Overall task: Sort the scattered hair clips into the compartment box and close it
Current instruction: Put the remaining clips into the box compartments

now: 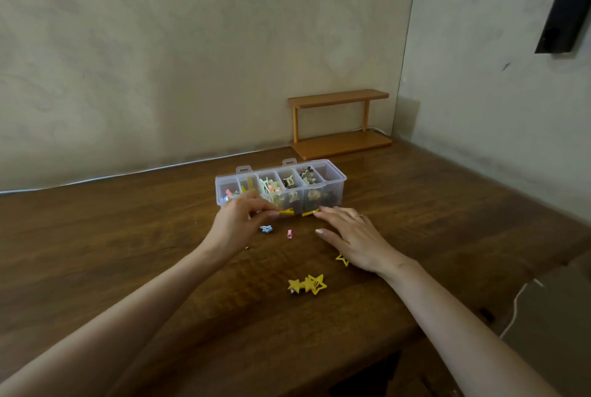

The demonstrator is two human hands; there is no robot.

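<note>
- Two hands over the dark wooden surface [128,236], just in front of the clear plastic compartment box [335,187].
- Left hand [238,223]: fingers curled, pinching a yellow bar clip [287,212] at the box's front wall.
- Right hand [351,236]: fingers straight and spread, tips touching a second yellow clip [309,213].
- Box compartments hold mixed clips.
- Loose between the hands: small blue clip [266,228], small pink clip [289,233].
- Yellow star-shaped clips [307,284] lie nearer the camera; one more star [342,259] sits partly under the right hand.
- Small wooden shelf [339,143] stands behind the box.

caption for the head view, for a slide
Left hand pinches a yellow clip by the open compartment box; right hand touches a second clip.
</note>
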